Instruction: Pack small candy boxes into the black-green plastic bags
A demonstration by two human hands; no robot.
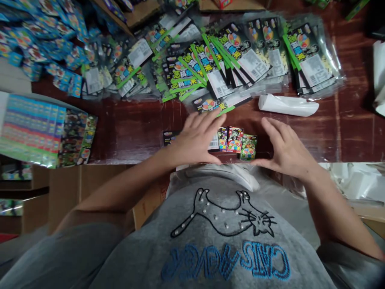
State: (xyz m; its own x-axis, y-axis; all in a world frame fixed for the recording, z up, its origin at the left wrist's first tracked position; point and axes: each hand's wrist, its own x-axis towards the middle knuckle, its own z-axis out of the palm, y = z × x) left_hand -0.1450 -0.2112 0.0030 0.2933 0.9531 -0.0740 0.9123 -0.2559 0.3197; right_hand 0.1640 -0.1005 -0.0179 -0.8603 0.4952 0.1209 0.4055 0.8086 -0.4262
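three small, glossy, rectangular packets (235, 139), purple, red, green, between the hands on the red-brown tabletop's (132, 120) near edge | likely light, slick, bendable (pinch side edges) | long axes near-to-far, faces up | left hand (195, 138) spread over black card pack (213, 143), right hand (285, 150) open; neither visibly gripping

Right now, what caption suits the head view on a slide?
Left hand over a black pack, right hand open beside a small green packet on a dark table.
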